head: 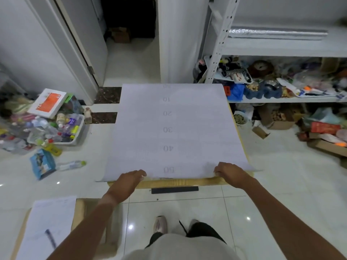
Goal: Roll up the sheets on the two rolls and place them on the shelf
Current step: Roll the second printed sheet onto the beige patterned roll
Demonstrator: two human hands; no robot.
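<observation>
Sheet (174,128) is lying flat on the floor (272,184), white backing up, printed numerals 10 to 50 running down its middle; its wood-coloured face is showing as a strip along the near and right edges. Far edge is lying at the foot of the shelf (281,50).

Left hand (129,182) is resting on the near edge, left of the "50" mark, fingers curled over the paper edge: grip is pinching the sheet. Right hand (231,173) is holding the same edge to the right of "50", fingers curled round it likewise. Both arms are reaching forward and down. A dark strip (174,189) is lying on the floor just below the near edge, between the hands.

Second sheet (48,224) is lying at lower left, well apart, white side up, with a dark mark on it.

A silver roll (277,33) is lying on the upper level of the shelf; lower levels are holding mixed clutter. A bin (63,132) of bottles is sitting at left, an orange-and-white box (47,103) propped on it.
</observation>
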